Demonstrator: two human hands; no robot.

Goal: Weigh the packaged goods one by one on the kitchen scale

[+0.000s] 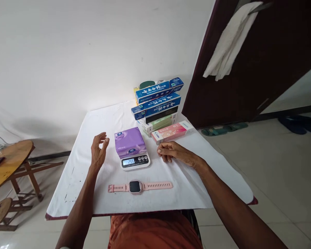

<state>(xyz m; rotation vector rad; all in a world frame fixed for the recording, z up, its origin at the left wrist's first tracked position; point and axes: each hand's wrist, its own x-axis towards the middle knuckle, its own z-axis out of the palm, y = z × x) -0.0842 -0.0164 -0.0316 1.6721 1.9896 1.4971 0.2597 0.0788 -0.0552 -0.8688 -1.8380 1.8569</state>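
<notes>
Purple tissue pack [130, 141] resting on the scale [135, 162] for its weight to show, left hand [98, 151] with released grip just beside the scale, right hand [171, 151] loosely curled, grasping nothing, on the table [75, 180] at the scale's other side, pink watch [140, 186] nearer.

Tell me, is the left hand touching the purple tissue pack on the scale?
Apart. The head view shows white tablecloth between the left hand and the purple tissue pack, which sits on the scale. The hand is open, holding nothing.
</notes>
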